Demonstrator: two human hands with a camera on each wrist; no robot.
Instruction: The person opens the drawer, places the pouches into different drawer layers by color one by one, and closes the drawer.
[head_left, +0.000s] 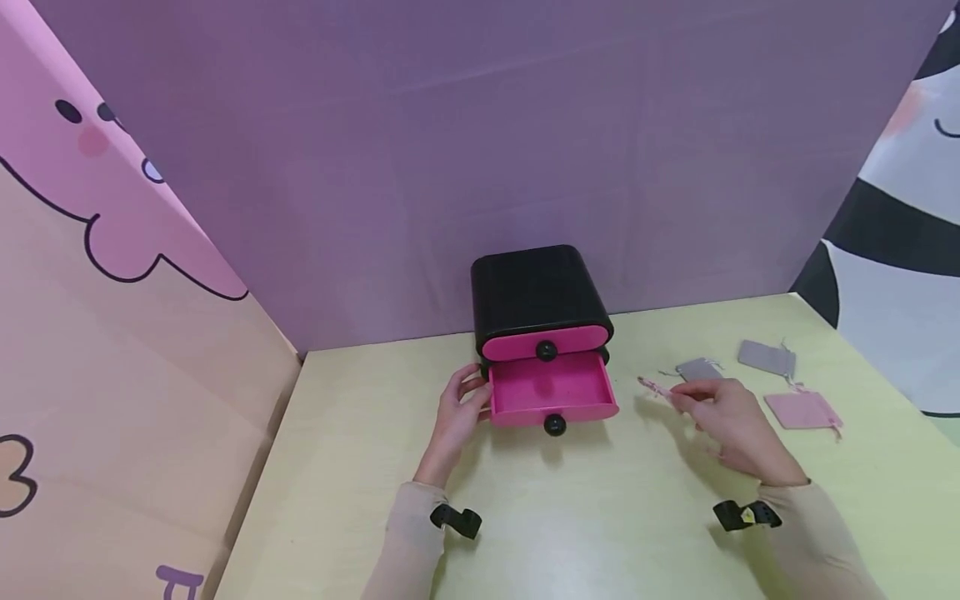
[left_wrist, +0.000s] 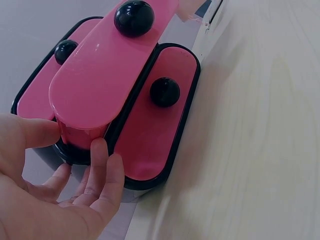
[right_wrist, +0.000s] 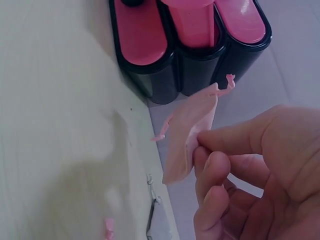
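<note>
Right hand (head_left: pixel 726 421) pinched a small pink pouch (right_wrist: pixel 187 137) between thumb and fingertips, raised over the table (head_left: pixel 337 483) to the right of the pulled-out middle drawer (head_left: pixel 551 387). A yellow mark on the right wrist's black strap (head_left: pixel 747 515) was too small to read. Left hand (head_left: pixel 459 410) reached forward, its thumb and fingertips curled about the left end of that drawer, in the black cabinet (head_left: pixel 534 287). Pale tabletop stretched between drawer and pouch; its rear edge met the purple cloth (head_left: pixel 360 208). Beyond the right hand lay two grey pouches (head_left: pixel 767 357) and another pink pouch (head_left: pixel 804 410).
</note>
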